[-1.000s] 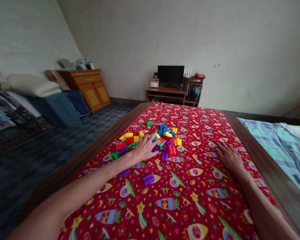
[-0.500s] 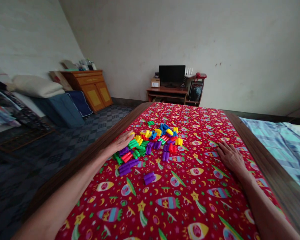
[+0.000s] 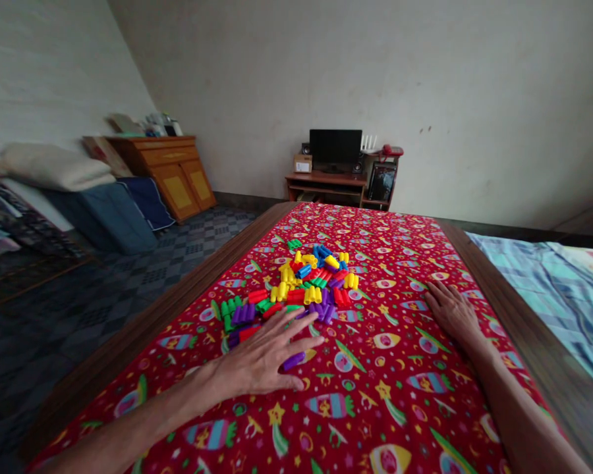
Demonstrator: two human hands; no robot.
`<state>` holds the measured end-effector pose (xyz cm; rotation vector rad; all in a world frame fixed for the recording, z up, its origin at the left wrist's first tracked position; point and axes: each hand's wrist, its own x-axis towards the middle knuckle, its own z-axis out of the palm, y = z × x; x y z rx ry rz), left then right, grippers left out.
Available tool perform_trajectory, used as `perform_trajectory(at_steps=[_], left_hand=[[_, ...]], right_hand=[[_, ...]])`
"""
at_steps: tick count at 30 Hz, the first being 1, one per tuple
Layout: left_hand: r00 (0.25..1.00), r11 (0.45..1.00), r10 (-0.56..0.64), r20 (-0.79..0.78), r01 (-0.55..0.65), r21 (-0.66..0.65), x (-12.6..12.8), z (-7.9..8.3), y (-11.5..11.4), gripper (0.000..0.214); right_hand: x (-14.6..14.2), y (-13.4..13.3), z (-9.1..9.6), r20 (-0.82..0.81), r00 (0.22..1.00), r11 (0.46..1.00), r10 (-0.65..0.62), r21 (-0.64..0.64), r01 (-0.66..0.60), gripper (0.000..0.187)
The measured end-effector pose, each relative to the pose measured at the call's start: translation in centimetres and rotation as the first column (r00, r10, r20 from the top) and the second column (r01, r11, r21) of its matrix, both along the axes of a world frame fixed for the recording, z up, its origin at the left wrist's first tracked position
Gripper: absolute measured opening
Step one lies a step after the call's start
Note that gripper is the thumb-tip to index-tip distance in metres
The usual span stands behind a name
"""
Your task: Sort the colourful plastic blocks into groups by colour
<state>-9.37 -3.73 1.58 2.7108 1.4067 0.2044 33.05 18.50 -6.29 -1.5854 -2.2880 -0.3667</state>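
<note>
Grip released, the left hand (image 3: 264, 355) spreads its fingers by the blocks (image 3: 312, 295). The right hand (image 3: 454, 313) lies flat, unclenched, on the cloth (image 3: 360, 431).

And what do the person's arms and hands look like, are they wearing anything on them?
The bare, ungloved left hand joins a slim, bare left forearm. The bare, ungloved right hand joins a similarly slim, bare right forearm. No sleeves, watch or bracelet show. I can't see any rings, but they'd be small.
</note>
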Motion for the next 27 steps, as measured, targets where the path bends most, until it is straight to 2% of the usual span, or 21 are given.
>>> perform_trajectory(at_steps=[3,6,9,13,14,17,19,21,24,27], left_hand=[[0.998,1.0,-0.021,-0.053,0.021,0.002,0.9,-0.9,1.1,0.055],[0.996,0.997,0.06,-0.066,-0.056,0.062,0.7,-0.8,4.1,0.044],[0.984,0.97,0.173,-0.039,-0.163,0.18,-0.2,0.0,7.7,0.041],[0.95,0.891,0.279,0.141,-0.311,0.332,-0.9,1.7,12.7,0.037],[0.944,0.891,0.291,0.157,-0.327,0.316,-0.9,2.1,14.0,0.038],[0.896,0.886,0.422,0.139,-0.44,0.147,-0.2,2.9,18.5,0.047],[0.886,0.884,0.453,0.103,-0.461,0.082,0.5,3.0,21.2,0.054],[0.901,0.901,0.431,0.05,-0.433,0.016,1.1,2.8,23.1,0.054],[0.94,0.939,0.34,-0.005,-0.34,-0.047,1.4,2.1,23.7,0.045],[0.964,0.963,0.266,-0.02,-0.267,-0.045,0.3,1.5,21.7,0.033]], right_hand=[[-0.1,0.0,-0.1,-0.029,1.0,1.0,-0.006,-0.012,0.006,0.047],[-0.1,0.1,-0.3,-0.043,0.999,1.0,-0.029,-0.011,0.028,0.048],[-0.3,0.0,-0.4,-0.042,0.998,0.998,-0.057,-0.008,0.056,0.049],[-0.6,-0.3,-0.1,-0.022,0.996,0.996,-0.09,-0.029,0.09,0.049],[-0.7,-0.4,0.0,-0.017,0.995,0.994,-0.101,-0.034,0.1,0.049],[-0.9,-0.6,0.4,-0.008,0.993,0.993,-0.115,-0.037,0.115,0.049],[-0.9,-0.8,0.6,-0.006,0.994,0.993,-0.113,-0.03,0.113,0.05],[-1.0,-0.9,0.7,-0.005,0.994,0.993,-0.112,-0.021,0.112,0.051],[-1.0,-0.9,0.7,-0.011,0.995,0.995,-0.095,-0.008,0.095,0.051],[-1.0,-0.9,0.6,-0.027,0.995,0.996,-0.094,-0.002,0.094,0.05]])
